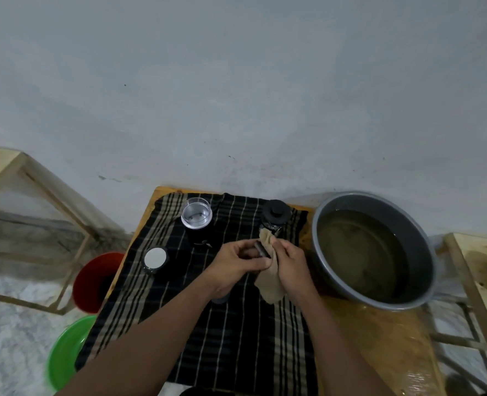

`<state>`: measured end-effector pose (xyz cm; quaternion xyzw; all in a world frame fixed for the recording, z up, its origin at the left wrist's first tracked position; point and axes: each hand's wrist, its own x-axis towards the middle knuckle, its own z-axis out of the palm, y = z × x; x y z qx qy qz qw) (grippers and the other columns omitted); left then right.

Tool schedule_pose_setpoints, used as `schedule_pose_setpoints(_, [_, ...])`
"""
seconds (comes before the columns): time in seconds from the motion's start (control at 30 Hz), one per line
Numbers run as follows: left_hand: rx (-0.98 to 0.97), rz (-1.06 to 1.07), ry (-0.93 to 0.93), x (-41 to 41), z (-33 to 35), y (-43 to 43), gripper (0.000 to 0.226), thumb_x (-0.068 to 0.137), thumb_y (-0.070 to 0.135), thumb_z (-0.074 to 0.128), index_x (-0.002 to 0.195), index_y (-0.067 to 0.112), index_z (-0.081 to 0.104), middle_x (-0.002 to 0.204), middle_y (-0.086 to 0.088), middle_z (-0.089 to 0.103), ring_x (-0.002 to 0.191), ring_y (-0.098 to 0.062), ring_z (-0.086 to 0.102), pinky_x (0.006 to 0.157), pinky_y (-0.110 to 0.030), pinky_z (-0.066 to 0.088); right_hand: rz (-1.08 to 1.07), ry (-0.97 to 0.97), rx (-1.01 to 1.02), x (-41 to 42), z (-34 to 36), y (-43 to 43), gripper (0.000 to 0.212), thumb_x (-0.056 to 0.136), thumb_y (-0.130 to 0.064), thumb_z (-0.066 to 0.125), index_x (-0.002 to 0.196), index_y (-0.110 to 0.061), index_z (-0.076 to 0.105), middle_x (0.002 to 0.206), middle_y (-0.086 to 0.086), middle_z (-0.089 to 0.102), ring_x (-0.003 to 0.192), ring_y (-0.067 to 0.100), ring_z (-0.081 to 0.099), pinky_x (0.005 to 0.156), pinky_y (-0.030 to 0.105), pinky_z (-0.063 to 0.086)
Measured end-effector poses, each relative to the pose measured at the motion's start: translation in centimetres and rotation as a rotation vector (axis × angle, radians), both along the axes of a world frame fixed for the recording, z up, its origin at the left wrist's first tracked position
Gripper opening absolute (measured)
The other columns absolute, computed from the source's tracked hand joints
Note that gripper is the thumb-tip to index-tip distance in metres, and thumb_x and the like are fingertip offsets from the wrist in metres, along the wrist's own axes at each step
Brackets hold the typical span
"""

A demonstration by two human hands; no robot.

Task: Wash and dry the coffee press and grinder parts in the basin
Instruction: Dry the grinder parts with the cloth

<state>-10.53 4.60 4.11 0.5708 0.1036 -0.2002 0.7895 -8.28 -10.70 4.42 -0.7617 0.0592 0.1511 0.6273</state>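
Between the fingers of both hands, just above the striped towel (236,338), sits a small dark part (260,249) (a short cylinder; whether it belongs to the grinder or the press I cannot tell). The left hand (236,262) has its fingers curled round one end of it. The right hand (292,261) pinches a beige cloth (270,284) against the other end, the cloth's loose tail hanging below the fingers. That reads as drying, not washing.

Just beyond the fingers stands the coffee press (275,214) with its black lid on. Farther to their left are a clear cup (196,215) on a dark body and a round lid (155,258). All are on the towel, which suggests they are washed and set out. Right of the fingers, near but not touching, the basin (425,247) holds murky water on the table (379,344).

I judge the task far along, with this part left to wipe. Whether the others are dry cannot be seen.
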Motion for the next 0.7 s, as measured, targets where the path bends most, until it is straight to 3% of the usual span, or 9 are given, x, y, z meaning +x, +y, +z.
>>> schedule_pose_setpoints(0.13, [-0.186,0.061,0.11,-0.9,-0.5,-0.5,0.042,0.091,0.027,0.067,0.126,0.003,0.067,0.122,-0.02,0.07,0.11,-0.03,0.067,0.089,-0.038,0.056,-0.004,-0.109,-0.041,-1.0,0.0,1.1,0.022,0.104,-0.034,0.05,0.102,-0.025,0.071,0.11,-0.002,0.059,0.101,0.008,0.06,0.087,0.025,0.047])
schedule_pose_setpoints(0.2, [-0.178,-0.018,0.124,-0.8,-0.4,-0.3,0.043,0.096,0.03,0.062,0.129,0.002,0.065,0.128,-0.021,0.067,0.118,-0.032,0.064,0.097,-0.042,0.054,0.05,-0.181,-0.1,-1.2,-0.4,1.2,0.03,0.105,-0.036,0.047,0.116,-0.019,0.069,0.125,-0.008,0.049,0.118,0.008,0.051,0.099,0.026,0.041])
schedule_pose_setpoints(0.27, [-0.183,-0.086,0.109,-0.6,-0.1,0.3,0.043,0.099,0.027,0.059,0.129,-0.002,0.063,0.127,-0.022,0.066,0.117,-0.033,0.063,0.101,-0.045,0.052,0.09,-0.174,-0.106,-0.8,0.1,1.2,0.027,0.106,-0.038,0.044,0.117,-0.026,0.065,0.132,-0.01,0.049,0.124,0.008,0.049,0.103,0.026,0.039])
schedule_pose_setpoints(0.37, [-0.154,-0.059,0.071,-0.3,0.4,1.1,0.046,0.092,0.021,0.067,0.127,-0.008,0.06,0.126,-0.029,0.062,0.112,-0.033,0.063,0.098,-0.045,0.054,0.128,-0.123,-0.084,0.2,1.1,1.4,0.021,0.107,-0.034,0.044,0.107,-0.035,0.065,0.123,-0.005,0.06,0.113,0.007,0.058,0.097,0.027,0.044])
schedule_pose_setpoints(0.47, [-0.058,-0.045,0.064,-0.2,0.8,1.3,0.046,0.085,0.022,0.074,0.126,0.001,0.066,0.127,-0.027,0.064,0.115,-0.038,0.064,0.102,-0.05,0.051,0.12,-0.14,-0.125,0.5,1.0,1.1,0.024,0.106,-0.031,0.048,0.096,-0.036,0.07,0.106,-0.003,0.066,0.1,0.009,0.062,0.088,0.03,0.048])
schedule_pose_setpoints(0.57, [-0.063,-0.061,0.108,-0.4,0.9,1.2,0.041,0.088,0.035,0.07,0.118,0.006,0.071,0.11,-0.016,0.072,0.102,-0.03,0.067,0.087,-0.044,0.053,0.088,-0.22,-0.07,-0.4,1.3,1.4,0.025,0.104,-0.023,0.052,0.095,-0.035,0.071,0.105,-0.001,0.063,0.097,0.005,0.062,0.083,0.019,0.046])
schedule_pose_setpoints(0.7, [-0.113,-0.094,0.134,-0.4,1.3,1.5,0.047,0.099,0.036,0.06,0.128,-0.001,0.062,0.121,-0.021,0.067,0.11,-0.031,0.064,0.1,-0.059,0.047,0.131,-0.191,0.02,-0.3,2.4,2.3,0.024,0.105,-0.025,0.051,0.093,-0.031,0.071,0.106,0.002,0.061,0.095,0.002,0.06,0.08,0.01,0.046])
